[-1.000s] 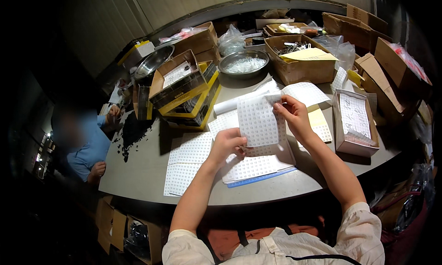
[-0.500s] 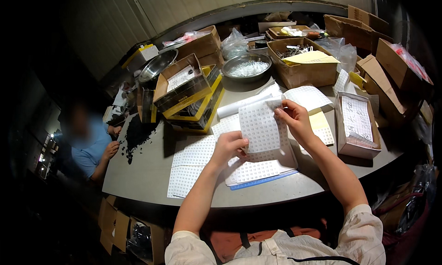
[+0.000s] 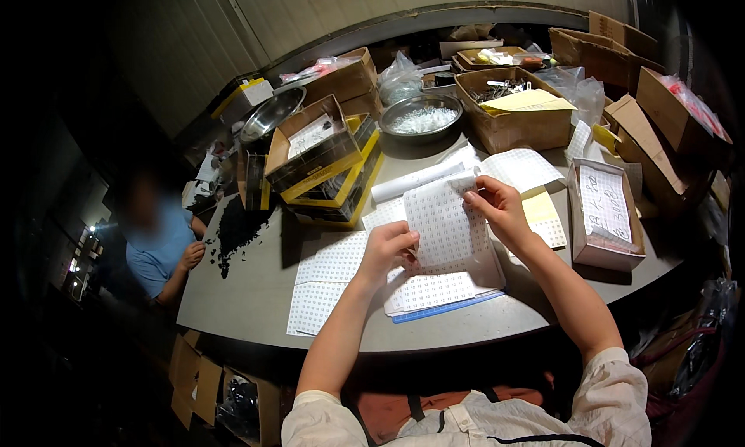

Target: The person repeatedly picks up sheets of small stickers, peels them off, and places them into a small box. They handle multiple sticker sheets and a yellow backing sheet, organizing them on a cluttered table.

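Note:
Between my two hands I hold a white label sheet printed with rows of small repeated numbers. My left hand pinches its left edge near the bottom, thumb and fingers together. My right hand pinches its upper right corner, which curls a little. Beneath it lies a stack of similar printed sheets with a blue board showing at its near edge. More printed sheets are spread to the left of the stack. A rolled white sheet lies just beyond.
Dark cardboard boxes and a heap of small black pieces stand left. Farther back are a metal bowl of clear pieces and a carton. A white box sits right. A co-worker sits at far left.
The held sheet has tipped lower toward the stack, its top edge curling more. Both my hands keep their grip. The whole view has shifted slightly to the right.

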The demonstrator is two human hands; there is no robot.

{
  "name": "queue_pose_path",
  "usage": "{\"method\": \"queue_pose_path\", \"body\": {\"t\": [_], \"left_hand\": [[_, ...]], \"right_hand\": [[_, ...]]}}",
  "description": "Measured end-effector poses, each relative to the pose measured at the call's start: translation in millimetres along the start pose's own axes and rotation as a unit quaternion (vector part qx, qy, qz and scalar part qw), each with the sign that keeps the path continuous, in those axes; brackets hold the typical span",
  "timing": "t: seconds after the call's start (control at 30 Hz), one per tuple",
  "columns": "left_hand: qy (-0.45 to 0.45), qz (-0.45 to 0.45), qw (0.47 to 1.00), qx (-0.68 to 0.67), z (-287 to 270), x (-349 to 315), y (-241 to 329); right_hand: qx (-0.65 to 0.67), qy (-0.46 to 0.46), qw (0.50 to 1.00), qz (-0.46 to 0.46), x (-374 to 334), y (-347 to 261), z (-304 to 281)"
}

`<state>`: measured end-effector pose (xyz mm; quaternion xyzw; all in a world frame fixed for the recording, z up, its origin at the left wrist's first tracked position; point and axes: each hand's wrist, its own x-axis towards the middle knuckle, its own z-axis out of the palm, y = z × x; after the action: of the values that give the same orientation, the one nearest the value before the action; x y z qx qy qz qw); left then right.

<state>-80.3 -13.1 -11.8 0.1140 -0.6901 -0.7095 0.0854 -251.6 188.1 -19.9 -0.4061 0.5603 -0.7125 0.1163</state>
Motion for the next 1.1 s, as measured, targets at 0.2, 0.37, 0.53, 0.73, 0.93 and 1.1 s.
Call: {"method": "queue_pose_path", "body": {"t": [0.2, 0.37, 0.53, 0.73, 0.93, 1.1], "left_hand": [[0.008, 0.003, 1.000, 0.013, -0.4, -0.6, -1.6], [0.021, 0.043, 0.999, 0.017, -1.8, 0.6, -0.9], [0.088, 0.108, 0.990, 0.001, -3.9, 3.6, -6.5], [0.148, 0.197, 0.968, 0.044, -5.5, 3.3, -15.2], [0.063, 0.186, 0.980, 0.039, 25.9, -21.4, 14.5], [0.023, 0.182, 0.982, 0.041, 24.4, -25.4, 11.1]], "right_hand": [[0.006, -0.010, 1.000, 0.009, -1.6, -6.7, 3.7], [0.000, -0.017, 1.000, 0.015, -2.0, -1.6, 3.1], [-0.058, -0.040, 0.997, 0.038, -1.0, -1.7, -0.9], [-0.364, 0.031, 0.893, -0.264, 3.4, -20.5, 2.9], [-0.445, -0.171, 0.818, -0.323, -10.6, -30.7, 29.6], [-0.426, -0.176, 0.818, -0.345, -14.6, -31.2, 35.9]]}}
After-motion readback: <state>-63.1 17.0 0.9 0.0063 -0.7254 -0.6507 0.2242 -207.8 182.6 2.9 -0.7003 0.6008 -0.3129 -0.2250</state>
